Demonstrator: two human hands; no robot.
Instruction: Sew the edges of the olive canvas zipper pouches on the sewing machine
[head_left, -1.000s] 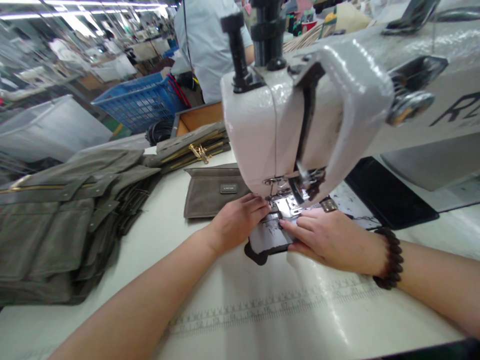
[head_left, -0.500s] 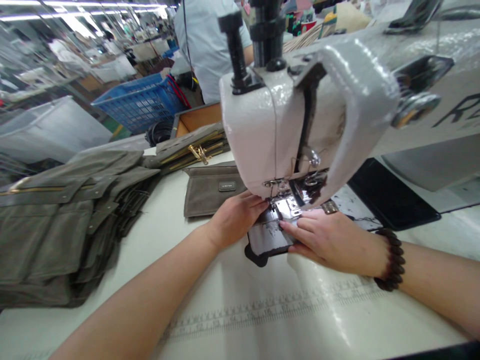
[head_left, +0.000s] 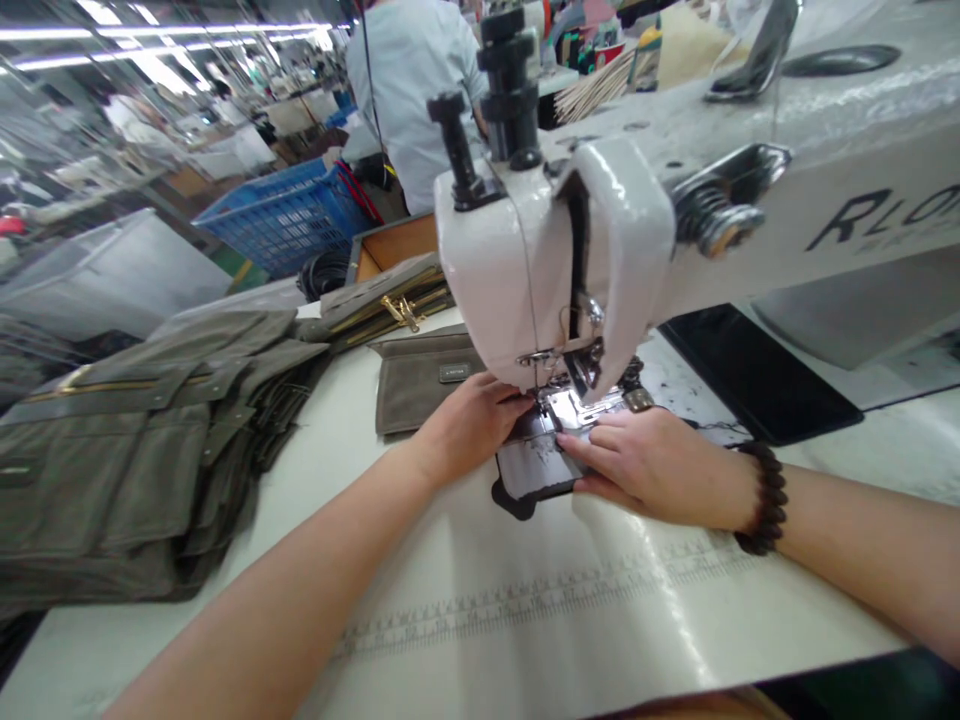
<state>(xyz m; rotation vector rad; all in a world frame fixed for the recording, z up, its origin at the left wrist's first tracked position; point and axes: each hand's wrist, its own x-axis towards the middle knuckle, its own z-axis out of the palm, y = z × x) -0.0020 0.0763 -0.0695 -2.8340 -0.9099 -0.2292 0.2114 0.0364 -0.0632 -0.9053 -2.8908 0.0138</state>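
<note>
An olive fabric piece [head_left: 409, 390] with a small dark label [head_left: 454, 373] lies left of the white sewing machine's head [head_left: 499, 280]. My left hand [head_left: 472, 420] rests at its right end, fingers closed together over the fabric beside the presser foot [head_left: 541, 395]; their tips are partly hidden. My right hand [head_left: 652, 465] lies with fingers stretched out over the shiny metal plate [head_left: 529, 470], its index fingertip touching the plate just in front of the needle area. A dark beaded bracelet [head_left: 765, 500] is around the right wrist. Nothing shows in the right hand.
At the left is a pile of olive fabric pieces [head_left: 142, 450]; behind it, more pieces with gold zippers [head_left: 401, 310]. A black phone-like slab [head_left: 761, 370] lies at right. A printed ruler [head_left: 525, 600] crosses the table. Beyond stand a blue crate [head_left: 277, 220] and a person [head_left: 416, 90].
The view has shifted, so the machine head appears further left and more of its arm shows. Both hands keep nearly the same places by the presser foot.
</note>
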